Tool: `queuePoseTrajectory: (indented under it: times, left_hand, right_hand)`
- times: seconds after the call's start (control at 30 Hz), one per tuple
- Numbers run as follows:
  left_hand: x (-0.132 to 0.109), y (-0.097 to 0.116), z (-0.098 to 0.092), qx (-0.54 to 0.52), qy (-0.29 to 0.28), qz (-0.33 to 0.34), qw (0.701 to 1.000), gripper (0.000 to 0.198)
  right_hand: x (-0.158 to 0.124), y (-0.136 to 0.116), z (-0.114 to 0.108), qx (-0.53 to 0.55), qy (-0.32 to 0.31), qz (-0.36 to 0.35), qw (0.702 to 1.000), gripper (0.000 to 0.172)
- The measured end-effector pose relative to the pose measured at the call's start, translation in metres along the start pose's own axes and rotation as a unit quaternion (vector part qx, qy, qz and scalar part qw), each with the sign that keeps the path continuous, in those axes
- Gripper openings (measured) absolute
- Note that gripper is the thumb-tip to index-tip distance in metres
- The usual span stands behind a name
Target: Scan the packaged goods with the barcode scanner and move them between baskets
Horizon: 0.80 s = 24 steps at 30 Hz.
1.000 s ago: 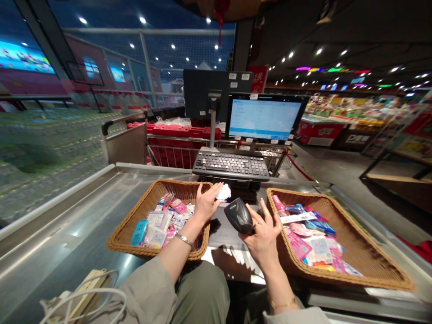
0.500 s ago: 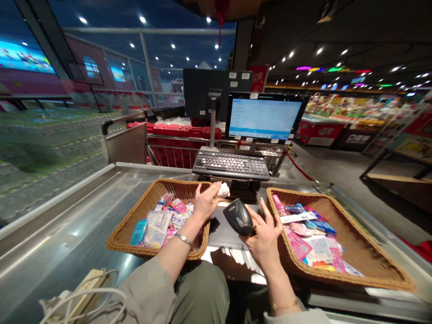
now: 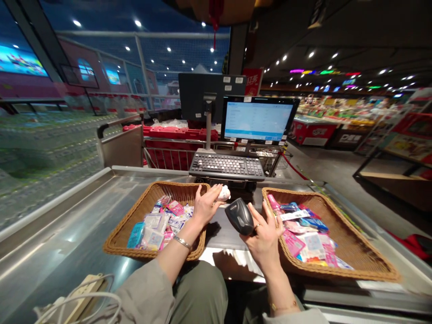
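Observation:
My left hand [image 3: 206, 204] is closed on a small white item [image 3: 223, 193] with faint markings, held above the right rim of the left wicker basket [image 3: 123, 220]. What kind of item it is I cannot make out. My right hand [image 3: 265, 231] grips a black handheld barcode scanner [image 3: 239, 217], whose head points toward the white item, a short gap apart. Small packets [image 3: 158, 222] in pink, white and blue fill part of the left basket. To the right, another wicker basket [image 3: 357, 238] holds packaged goods [image 3: 308, 240], among them a long white strip with a barcode.
Beyond my hands stand a keyboard [image 3: 226, 165] and a lit monitor [image 3: 258, 119], with a shopping cart [image 3: 168, 153] behind. A power strip [image 3: 84, 297] with white cables lies at the lower left of the metal counter [image 3: 84, 216].
The view has turned slightly, so the baskets and monitor appear a little farther left. Both hands keep nearly the same pose, still holding the white item and the scanner.

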<state>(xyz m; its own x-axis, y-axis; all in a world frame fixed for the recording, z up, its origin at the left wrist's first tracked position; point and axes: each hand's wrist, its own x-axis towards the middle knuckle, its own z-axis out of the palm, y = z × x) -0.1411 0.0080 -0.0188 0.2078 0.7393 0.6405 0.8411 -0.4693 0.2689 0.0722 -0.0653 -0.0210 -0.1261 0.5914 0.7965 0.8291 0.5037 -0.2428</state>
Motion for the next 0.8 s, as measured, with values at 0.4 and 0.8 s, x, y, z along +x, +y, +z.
queuePoseTrajectory:
  times: [0.4,0.8]
  left_hand:
    - [0.014,0.025,0.001,0.018,-0.012,0.079,0.997,0.054]
    - [0.033,0.069,0.017,0.001,0.001,0.135,0.991,0.051]
  right_hand:
    - [-0.009,0.034,-0.018,-0.083,0.050,0.030,0.995,0.041]
    - [-0.008,0.039,-0.041,-0.069,0.112,0.125,0.983,0.035]
